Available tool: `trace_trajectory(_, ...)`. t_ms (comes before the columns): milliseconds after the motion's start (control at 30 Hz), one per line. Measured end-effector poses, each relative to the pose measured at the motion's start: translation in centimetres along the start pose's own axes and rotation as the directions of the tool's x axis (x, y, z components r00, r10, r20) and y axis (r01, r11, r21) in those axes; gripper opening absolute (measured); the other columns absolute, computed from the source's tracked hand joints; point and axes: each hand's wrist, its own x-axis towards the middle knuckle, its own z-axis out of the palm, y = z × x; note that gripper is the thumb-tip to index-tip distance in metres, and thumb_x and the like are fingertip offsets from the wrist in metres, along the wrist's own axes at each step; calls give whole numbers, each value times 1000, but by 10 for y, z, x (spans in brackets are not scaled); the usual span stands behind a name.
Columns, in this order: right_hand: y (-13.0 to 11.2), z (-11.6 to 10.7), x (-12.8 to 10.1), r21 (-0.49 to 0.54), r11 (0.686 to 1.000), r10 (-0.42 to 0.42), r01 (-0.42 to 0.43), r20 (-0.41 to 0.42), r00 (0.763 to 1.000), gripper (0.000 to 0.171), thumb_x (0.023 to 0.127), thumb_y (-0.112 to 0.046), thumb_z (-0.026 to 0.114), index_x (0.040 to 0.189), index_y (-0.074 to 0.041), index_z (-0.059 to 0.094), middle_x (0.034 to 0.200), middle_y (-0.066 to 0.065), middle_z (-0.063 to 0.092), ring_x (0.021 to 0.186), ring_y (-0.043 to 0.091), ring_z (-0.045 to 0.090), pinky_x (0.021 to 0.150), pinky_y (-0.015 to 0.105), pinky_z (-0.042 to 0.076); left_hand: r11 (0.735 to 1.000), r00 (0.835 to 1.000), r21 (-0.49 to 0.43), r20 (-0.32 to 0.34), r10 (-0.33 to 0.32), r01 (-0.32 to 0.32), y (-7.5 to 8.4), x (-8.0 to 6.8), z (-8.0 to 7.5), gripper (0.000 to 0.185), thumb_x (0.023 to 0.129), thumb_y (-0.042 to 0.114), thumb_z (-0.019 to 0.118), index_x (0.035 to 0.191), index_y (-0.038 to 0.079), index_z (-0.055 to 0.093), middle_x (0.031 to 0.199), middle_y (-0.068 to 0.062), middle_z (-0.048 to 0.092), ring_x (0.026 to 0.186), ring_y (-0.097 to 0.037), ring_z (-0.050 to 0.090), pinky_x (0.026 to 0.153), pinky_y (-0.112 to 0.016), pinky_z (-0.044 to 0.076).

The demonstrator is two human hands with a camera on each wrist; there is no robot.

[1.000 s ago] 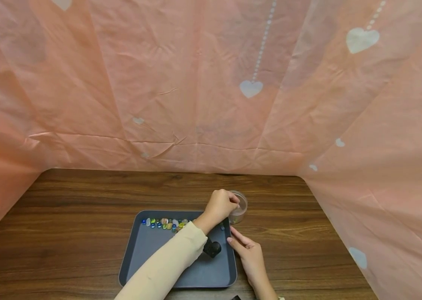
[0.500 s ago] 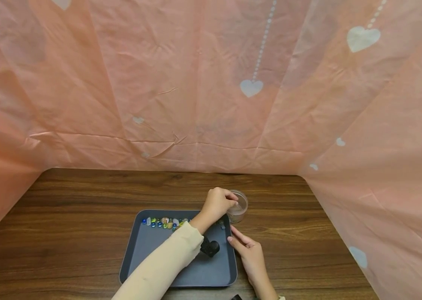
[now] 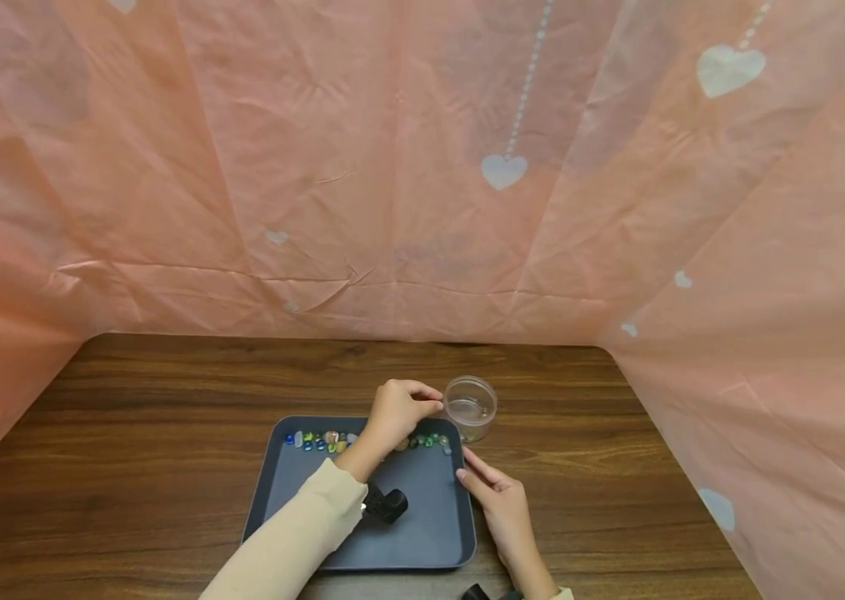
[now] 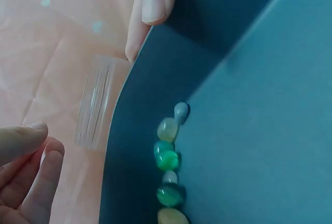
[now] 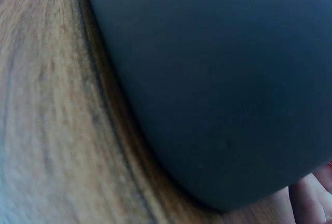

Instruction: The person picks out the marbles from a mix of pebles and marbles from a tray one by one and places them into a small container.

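The left hand (image 3: 392, 412) hovers over the far edge of the dark tray (image 3: 422, 533), close to its far right corner, with the fingers curled together toward the thumb. In the left wrist view these fingers (image 4: 31, 151) are near each other, but I cannot tell if a stone is between them; nothing clear shows there. The right hand (image 3: 501, 508) rests with relaxed, nearly straight fingers against the right edge of the tray and holds nothing.

The small polished stones (image 3: 332, 442) lie in a row along the far edge of the tray, from the far left corner to the far right corner. The green ones (image 4: 168, 156) sit touching one another against the tray wall. A clear round jar (image 3: 471, 406) stands open on the wooden table (image 3: 167, 392), just beside the far right corner of the tray.

I judge the stones to be light, hard and very smooth, so they probably slip easily from the fingertips and roll on the flat tray. It seems best to pinch one stone at its two widest sides with thumb and index finger, from above. The jar looks like thin plastic, light and easy to tip over.
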Motion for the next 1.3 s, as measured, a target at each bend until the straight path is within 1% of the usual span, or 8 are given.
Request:
trace_trajectory(133,0,-1,0,-3,1000,10,-10,-3,1000,41,90,-13,73,128,-1,66,131,15,64,107,1,66,82,18,54,1000,1000,9,-1,-10,10,-4,-9,-7,8,83,14,80,88,9,81,88,-6,78,80,-14,69,67,-25,53)
trace_trajectory(300,0,-1,1,-11,999,31,-31,-1,1000,41,90,-14,73,129,-3,66,132,14,64,108,0,65,83,18,54,998,998,-3,9,-70,70,-13,-20,-10,7,82,13,80,87,8,81,84,-7,78,67,-7,61,60,-23,48)
trace_trajectory(467,0,-2,1,-16,999,31,-31,-8,999,41,90,-15,73,129,-3,66,132,13,64,109,0,65,83,18,54,993,994,39,19,-109,108,-24,-28,-8,5,82,10,79,86,7,80,82,-6,77,61,-6,56,55,-23,46)
trace_trajectory(633,1,-1,0,-22,999,26,-26,-5,1000,42,90,-15,73,129,-2,65,132,15,63,110,0,64,83,17,53,992,996,94,28,-82,79,-31,-33,-6,8,80,6,80,88,4,80,84,-7,78,68,-9,63,58,-23,49)
trace_trajectory(833,1,1,0,-29,999,28,-28,-8,1000,41,89,-14,74,128,-3,66,132,12,64,109,-4,63,85,16,52,986,999,164,40,-28,21,-30,-38,-1,9,80,0,77,89,0,79,85,-11,77,74,-15,68,60,-26,53)
trace_trajectory(933,1,1,1,-27,999,29,-29,-6,1000,41,90,-14,73,129,-3,66,132,12,64,110,-4,63,86,16,52,968,999,252,40,2,-12,-28,-40,2,10,80,-2,74,88,0,79,86,-12,77,74,-16,69,61,-27,54)
trace_trajectory(1133,3,1,1,-14,1000,26,-26,-2,1000,41,90,-12,73,129,-2,65,132,13,64,110,-1,64,85,16,53,897,998,439,60,32,-55,-24,-42,6,11,82,1,72,89,5,80,89,-8,78,82,-20,72,68,-33,57)
trace_trajectory(1300,2,1,0,-9,1000,26,-26,1,1000,42,90,-12,73,129,-2,65,132,13,63,109,0,65,84,17,54,848,993,519,102,58,-103,-22,-43,6,10,83,4,74,91,7,80,92,-6,78,86,-21,73,72,-36,59)
